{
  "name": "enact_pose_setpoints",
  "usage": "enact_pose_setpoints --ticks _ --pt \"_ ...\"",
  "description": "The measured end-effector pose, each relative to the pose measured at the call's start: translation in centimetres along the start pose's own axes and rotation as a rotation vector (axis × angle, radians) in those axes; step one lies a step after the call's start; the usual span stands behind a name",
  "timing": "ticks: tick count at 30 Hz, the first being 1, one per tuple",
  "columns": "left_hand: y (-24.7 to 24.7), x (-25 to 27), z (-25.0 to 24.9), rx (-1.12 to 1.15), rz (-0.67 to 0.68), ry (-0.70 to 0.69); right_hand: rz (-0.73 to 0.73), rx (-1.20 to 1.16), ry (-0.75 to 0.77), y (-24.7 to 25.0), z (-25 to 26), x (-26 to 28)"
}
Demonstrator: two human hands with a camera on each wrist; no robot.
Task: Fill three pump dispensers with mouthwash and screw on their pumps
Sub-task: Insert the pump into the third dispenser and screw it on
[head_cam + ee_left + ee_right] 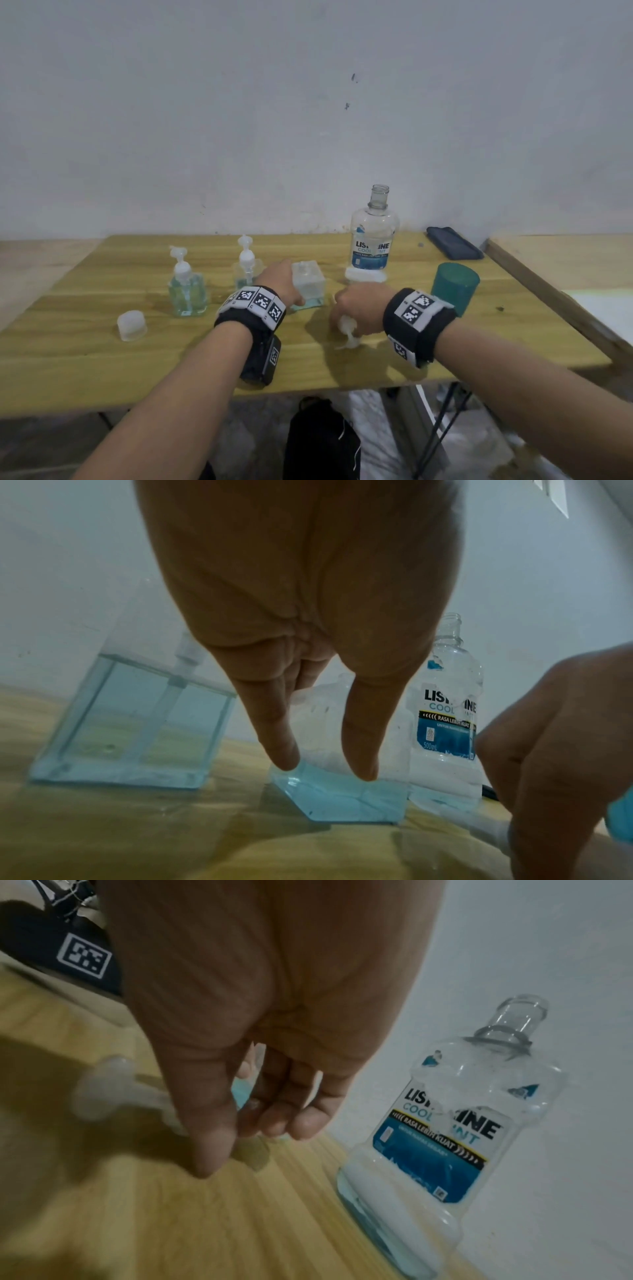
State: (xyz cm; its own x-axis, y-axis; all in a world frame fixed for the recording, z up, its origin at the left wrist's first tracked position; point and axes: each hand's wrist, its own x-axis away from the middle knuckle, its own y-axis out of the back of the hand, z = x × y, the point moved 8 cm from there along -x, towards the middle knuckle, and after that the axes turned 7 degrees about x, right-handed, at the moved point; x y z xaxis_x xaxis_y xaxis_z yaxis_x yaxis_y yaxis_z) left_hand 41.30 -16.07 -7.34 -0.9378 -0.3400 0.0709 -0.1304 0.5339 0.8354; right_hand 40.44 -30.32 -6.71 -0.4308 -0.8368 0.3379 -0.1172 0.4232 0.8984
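Observation:
Two clear dispensers with white pumps screwed on, one [187, 291] [137, 723] and another [246, 270], stand at the left and hold pale blue mouthwash. A third square dispenser [310, 286] [342, 794] has no pump; my left hand [291, 284] [322, 764] holds it by its side with thumb and fingers. My right hand [346, 308] [253, 1134] is low on the table, fingers curled round the loose white pump [347, 334] [103, 1085]. The mouthwash bottle [373, 240] [438, 1137] stands uncapped behind, nearly empty.
A teal cap [454, 287] stands right of my right wrist. A translucent cap [132, 325] sits at the front left. A dark phone [454, 243] lies at the back right of the wooden table [102, 370]. A black bag [318, 442] sits under the table.

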Motion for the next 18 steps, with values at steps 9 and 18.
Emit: enact_pose_setpoints --ticks 9,18 --pt "0.0 -0.1 -0.2 0.027 0.005 -0.013 -0.375 -0.231 -0.085 5.4 -2.9 -0.1" --pt "-0.2 -0.6 0.0 0.008 0.012 0.005 -0.645 -0.838 -0.348 10.1 -7.9 -1.9"
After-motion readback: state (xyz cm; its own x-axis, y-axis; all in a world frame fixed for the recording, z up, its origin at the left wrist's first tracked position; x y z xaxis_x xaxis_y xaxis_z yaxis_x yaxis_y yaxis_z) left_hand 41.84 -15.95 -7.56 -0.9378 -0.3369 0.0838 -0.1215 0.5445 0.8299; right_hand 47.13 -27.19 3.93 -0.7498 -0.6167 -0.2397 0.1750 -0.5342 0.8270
